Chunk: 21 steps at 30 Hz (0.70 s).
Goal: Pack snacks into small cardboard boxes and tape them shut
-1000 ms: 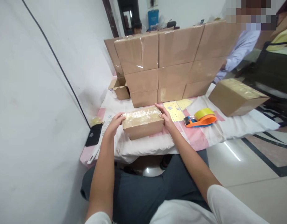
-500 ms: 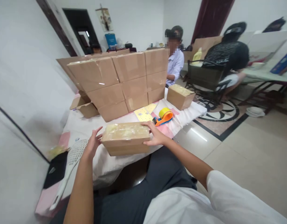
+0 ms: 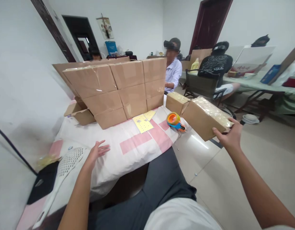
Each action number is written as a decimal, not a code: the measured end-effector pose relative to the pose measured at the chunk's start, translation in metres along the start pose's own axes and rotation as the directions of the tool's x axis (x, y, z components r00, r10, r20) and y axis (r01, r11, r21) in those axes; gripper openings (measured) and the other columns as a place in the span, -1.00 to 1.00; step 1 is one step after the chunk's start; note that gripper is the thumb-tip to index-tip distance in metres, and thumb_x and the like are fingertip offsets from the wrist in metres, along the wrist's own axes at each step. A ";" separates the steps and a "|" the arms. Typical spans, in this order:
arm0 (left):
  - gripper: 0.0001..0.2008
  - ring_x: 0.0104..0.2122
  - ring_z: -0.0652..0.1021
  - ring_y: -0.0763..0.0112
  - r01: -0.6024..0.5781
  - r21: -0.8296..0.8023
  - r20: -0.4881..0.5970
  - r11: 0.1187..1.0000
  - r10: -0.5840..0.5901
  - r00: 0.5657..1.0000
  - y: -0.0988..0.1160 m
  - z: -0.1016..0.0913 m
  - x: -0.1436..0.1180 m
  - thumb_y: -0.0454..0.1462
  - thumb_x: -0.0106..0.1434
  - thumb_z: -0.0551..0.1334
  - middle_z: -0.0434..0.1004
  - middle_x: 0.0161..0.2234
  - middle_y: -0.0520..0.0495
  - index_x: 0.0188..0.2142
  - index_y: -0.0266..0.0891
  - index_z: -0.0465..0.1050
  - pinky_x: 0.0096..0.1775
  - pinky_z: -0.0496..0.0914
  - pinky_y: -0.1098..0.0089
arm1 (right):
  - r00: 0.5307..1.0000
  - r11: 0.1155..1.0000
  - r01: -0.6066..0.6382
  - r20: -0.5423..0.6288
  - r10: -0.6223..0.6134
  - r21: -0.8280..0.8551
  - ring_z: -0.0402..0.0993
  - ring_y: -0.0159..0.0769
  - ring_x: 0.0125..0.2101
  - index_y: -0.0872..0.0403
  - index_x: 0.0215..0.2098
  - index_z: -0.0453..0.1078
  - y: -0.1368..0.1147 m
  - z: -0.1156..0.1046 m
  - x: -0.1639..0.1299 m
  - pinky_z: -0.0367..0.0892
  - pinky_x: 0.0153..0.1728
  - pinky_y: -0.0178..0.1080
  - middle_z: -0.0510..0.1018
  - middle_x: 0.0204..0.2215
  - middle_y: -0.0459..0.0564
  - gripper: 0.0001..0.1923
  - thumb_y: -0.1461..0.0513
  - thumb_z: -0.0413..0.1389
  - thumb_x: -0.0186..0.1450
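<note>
My right hand (image 3: 229, 136) grips a taped cardboard box (image 3: 203, 117) by its near end and holds it in the air, out past the right edge of the table, above the floor. The box is tilted, its taped top facing up and right. My left hand (image 3: 96, 152) hovers open over the white and pink cloth (image 3: 128, 145) on the table, fingers spread, holding nothing. An orange tape dispenser (image 3: 175, 121) with yellow tape lies near the table's right edge, just left of the held box.
A wall of stacked cardboard boxes (image 3: 114, 89) stands at the back of the table. Another taped box (image 3: 175, 103) sits at the right end, an open small box (image 3: 80, 114) at the left. Yellow perforated sheets (image 3: 143, 122) lie mid-table. Two people sit behind; chair (image 3: 202, 86) nearby.
My right hand lifted the taped box off the table and swung it out to the right. My left hand let go and stays open over the cloth. The view turned right.
</note>
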<state>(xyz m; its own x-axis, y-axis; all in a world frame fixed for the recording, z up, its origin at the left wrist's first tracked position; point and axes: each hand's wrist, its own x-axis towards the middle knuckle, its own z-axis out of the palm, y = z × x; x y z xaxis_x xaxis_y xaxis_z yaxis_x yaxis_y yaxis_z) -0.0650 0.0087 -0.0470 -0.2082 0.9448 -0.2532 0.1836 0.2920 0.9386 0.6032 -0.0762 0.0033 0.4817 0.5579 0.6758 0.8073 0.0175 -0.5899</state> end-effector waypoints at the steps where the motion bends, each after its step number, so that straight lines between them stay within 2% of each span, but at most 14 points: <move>1: -0.34 -0.07 0.68 0.07 0.003 0.015 -0.008 1.000 -0.003 1.000 0.000 0.001 0.001 0.18 0.40 -0.07 0.67 -0.03 -0.29 0.18 -0.20 0.39 -0.18 0.46 0.28 | 1.000 1.000 -0.001 0.000 0.001 -0.028 0.22 0.30 0.20 -0.01 0.22 0.22 0.006 0.007 0.006 0.26 0.17 0.21 0.29 0.13 0.35 -0.10 -0.20 0.27 0.03; 5: -0.34 -0.08 0.68 0.07 -0.006 0.063 -0.035 0.998 0.008 0.999 -0.002 0.005 0.007 0.18 0.37 -0.06 0.64 0.00 -0.33 0.15 -0.22 0.41 -0.30 0.40 0.35 | 0.994 0.995 -0.068 0.083 0.073 -0.066 0.21 0.29 0.18 0.06 0.18 0.23 0.021 0.047 0.020 0.20 0.21 0.20 0.24 0.11 0.35 -0.01 -0.27 0.28 -0.05; 8: -0.33 -0.17 0.70 0.08 -0.012 0.069 -0.084 0.998 0.018 0.996 -0.004 0.009 0.011 0.21 0.30 0.01 0.65 -0.03 -0.33 0.10 -0.24 0.43 -0.36 0.37 0.36 | 0.989 0.993 -0.097 0.102 0.103 -0.065 0.22 0.25 0.16 0.12 0.21 0.18 0.019 0.079 0.023 0.22 0.19 0.20 0.17 0.12 0.33 0.05 -0.27 0.29 -0.06; 11: -0.32 -0.18 0.68 0.09 -0.144 0.118 -0.080 0.982 0.154 0.985 -0.003 0.022 0.009 0.23 0.24 0.10 0.65 -0.05 -0.31 0.06 -0.25 0.44 -0.28 0.44 0.30 | 0.987 0.989 -0.105 0.107 0.116 -0.102 0.19 0.25 0.16 0.16 0.25 0.13 0.007 0.110 0.027 0.22 0.17 0.21 0.13 0.13 0.34 0.04 -0.19 0.30 -0.02; 13: -0.33 -0.14 0.66 0.10 -0.267 0.174 0.005 0.948 0.270 0.963 0.000 0.037 0.003 0.24 0.26 0.10 0.65 -0.05 -0.26 0.06 -0.23 0.46 -0.16 0.48 0.22 | 0.982 0.982 -0.119 0.128 0.138 -0.147 0.16 0.26 0.17 0.15 0.29 0.08 -0.003 0.130 0.031 0.22 0.15 0.23 0.10 0.15 0.34 0.03 -0.14 0.29 0.01; 15: -0.36 -0.11 0.65 0.10 -0.353 0.219 0.111 0.910 0.336 0.935 0.005 0.056 -0.005 0.21 0.31 0.07 0.65 -0.05 -0.22 0.05 -0.22 0.47 -0.05 0.48 0.14 | 0.973 0.970 -0.140 0.153 0.172 -0.200 0.14 0.28 0.19 0.12 0.32 0.03 -0.013 0.149 0.037 0.23 0.12 0.25 0.07 0.17 0.34 0.03 -0.11 0.28 0.03; 18: -0.46 -0.05 0.63 0.09 -0.429 0.265 0.252 0.863 0.368 0.895 0.010 0.089 -0.018 0.14 0.35 0.09 0.65 -0.02 -0.19 0.05 -0.18 0.50 0.05 0.46 0.09 | 0.958 0.953 -0.171 0.182 0.220 -0.252 0.12 0.31 0.19 0.10 0.35 -0.03 -0.022 0.173 0.048 0.24 0.09 0.25 0.05 0.20 0.35 0.04 -0.11 0.27 0.07; 21: -0.55 0.06 0.59 0.11 -0.512 0.285 0.376 0.811 0.397 0.838 0.012 0.124 -0.023 0.04 0.38 0.11 0.61 0.07 -0.16 0.06 -0.14 0.51 0.09 0.46 0.12 | 0.951 0.949 -0.185 0.198 0.238 -0.254 0.14 0.34 0.19 0.10 0.38 -0.05 -0.023 0.196 0.060 0.25 0.09 0.23 0.04 0.22 0.38 0.04 -0.12 0.24 0.11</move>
<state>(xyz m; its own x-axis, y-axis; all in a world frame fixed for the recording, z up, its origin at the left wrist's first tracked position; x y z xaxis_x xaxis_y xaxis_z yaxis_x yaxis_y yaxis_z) 0.0612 0.0091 -0.0590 0.2593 0.9631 0.0724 0.5288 -0.2043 0.8238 0.5466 0.1193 -0.0295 0.5827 0.6988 0.4149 0.7641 -0.2972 -0.5726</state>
